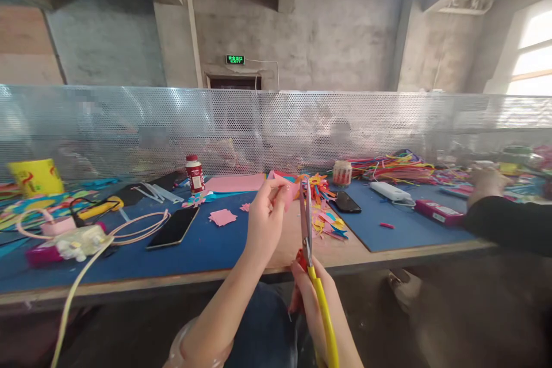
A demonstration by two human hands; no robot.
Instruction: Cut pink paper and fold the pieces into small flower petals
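My left hand (266, 219) is raised over the table edge, its fingers pinched on a small folded piece of pink paper (288, 191). My right hand (311, 299) grips yellow-handled scissors (307, 230) whose blades point up and stand right beside the pink paper. Cut coloured paper shapes (328, 223) lie on the bare wood just beyond the blades. A small pink paper square (222, 217) rests on the blue mat (207, 244) to the left.
A black phone (173, 227), a glue bottle (195, 173), a pink sheet (235, 183) and cables (142, 223) lie left. A second phone (347, 202), white box (391, 191) and coloured strips (394, 168) lie right. Another person's sleeved arm (502, 219) reaches in at right. A perforated metal screen (276, 126) backs the table.
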